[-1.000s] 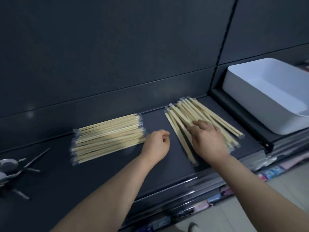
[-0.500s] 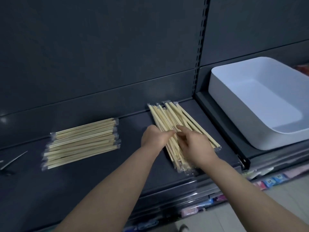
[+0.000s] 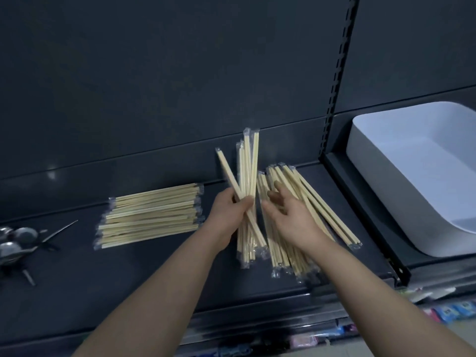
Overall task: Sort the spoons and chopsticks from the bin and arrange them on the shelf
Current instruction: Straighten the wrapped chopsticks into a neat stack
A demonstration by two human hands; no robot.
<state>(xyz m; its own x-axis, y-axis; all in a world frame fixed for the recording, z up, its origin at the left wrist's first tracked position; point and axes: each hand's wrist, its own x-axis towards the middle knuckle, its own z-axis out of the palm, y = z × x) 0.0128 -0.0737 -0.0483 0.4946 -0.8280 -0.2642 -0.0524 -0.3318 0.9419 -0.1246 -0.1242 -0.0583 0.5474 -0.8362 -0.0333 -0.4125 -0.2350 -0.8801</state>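
The shelf (image 3: 154, 279) spans the lower frame and is your working surface. The white bin (image 3: 401, 202) at the right edge shows no contents in its visible part. Use the squared stack (image 3: 152, 215) at centre left as your reference: its wrapped chopsticks lie parallel with ends level. The loose pile (image 3: 316, 210) at centre right lies fanned and uneven. Your left hand (image 3: 229, 215) grips a handful (image 3: 248, 163) at its middle, fingers curled round it, upright at frame centre. Your right hand (image 3: 291, 217) is spread and relaxed over the loose pile, holding nothing. One stray pair (image 3: 228, 171) splays toward the upper left. Bring it into line with the right hand, tap the lower ends on the shelf to level them, and grip firmly, since the slick wrappers will likely slide. The spoons (image 3: 18, 243) lie apart at the far left.
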